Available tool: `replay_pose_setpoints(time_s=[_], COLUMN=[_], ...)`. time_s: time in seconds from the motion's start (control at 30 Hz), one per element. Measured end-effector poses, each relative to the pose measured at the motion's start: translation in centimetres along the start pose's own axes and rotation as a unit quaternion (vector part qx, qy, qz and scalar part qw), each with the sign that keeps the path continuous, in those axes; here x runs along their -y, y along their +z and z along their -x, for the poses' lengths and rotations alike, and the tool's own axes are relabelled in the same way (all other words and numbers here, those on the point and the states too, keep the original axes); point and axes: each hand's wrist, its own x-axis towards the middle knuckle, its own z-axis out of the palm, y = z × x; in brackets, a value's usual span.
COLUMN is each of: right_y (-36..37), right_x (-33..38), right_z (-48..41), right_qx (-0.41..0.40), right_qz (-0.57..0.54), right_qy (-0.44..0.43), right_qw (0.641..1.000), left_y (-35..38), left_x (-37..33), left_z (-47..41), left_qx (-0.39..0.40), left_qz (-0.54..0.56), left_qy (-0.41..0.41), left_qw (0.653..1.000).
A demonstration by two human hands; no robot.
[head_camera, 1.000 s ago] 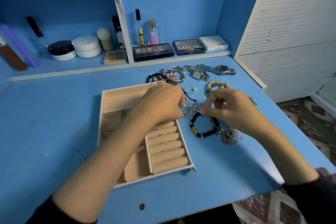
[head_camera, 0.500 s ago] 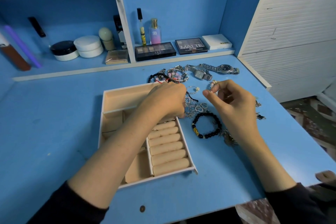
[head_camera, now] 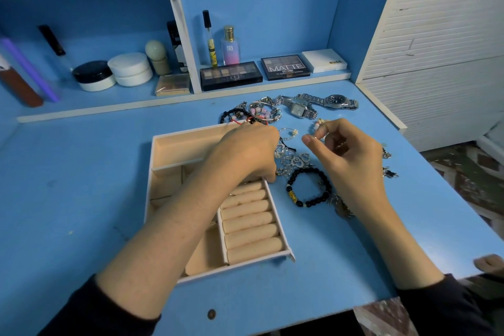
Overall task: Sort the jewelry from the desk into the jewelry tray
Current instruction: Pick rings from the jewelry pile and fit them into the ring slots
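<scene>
Pickup: our right hand (head_camera: 351, 163) pinches a small silver piece (head_camera: 313, 138). Left hand (head_camera: 245, 155), at its 9 o'clock, curls over tray (head_camera: 191, 131), hold unclear. Next we slot it into ring rolls (head_camera: 249, 229).

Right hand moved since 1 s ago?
Yes. The right hand, pinching a small silver piece, went from the top edge of the black bracelet toward the back of the desk, nearer the watches.
</scene>
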Motion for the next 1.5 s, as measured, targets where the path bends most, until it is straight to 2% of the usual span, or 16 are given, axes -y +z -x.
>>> replay_pose_setpoints(time_s=[0.23,0.4,0.63,0.8,1.1,1.5], right_y=[0.0,0.0,0.0,0.1,0.3,0.4], right_x=[0.0,0.0,0.1,0.1,0.3,0.5], right_z=[0.1,-0.1,0.0,0.3,0.6,0.8], right_qx=[0.001,-0.002,-0.004,0.004,0.042,0.051], right_qz=[0.005,-0.006,-0.011,-0.003,0.015,0.033], right_qy=[0.002,0.015,0.013,0.009,-0.006,-0.027], right_qw=[1.000,1.000,1.000,1.000,0.999,0.998], left_y=[0.2,0.7,-0.4,0.2,2.6,3.3], left_x=[-0.2,0.0,1.3,2.4,3.3,3.7], left_z=[0.1,0.3,3.0,4.8,6.8,7.7], left_qx=[-0.008,-0.072,-0.160,-0.197,-0.229,-0.178], left_qz=[0.028,0.103,0.233,0.238,0.224,0.189], left_qy=[-0.018,-0.009,0.006,0.022,0.002,0.009], left_qw=[0.999,0.992,0.959,0.951,0.947,0.966])
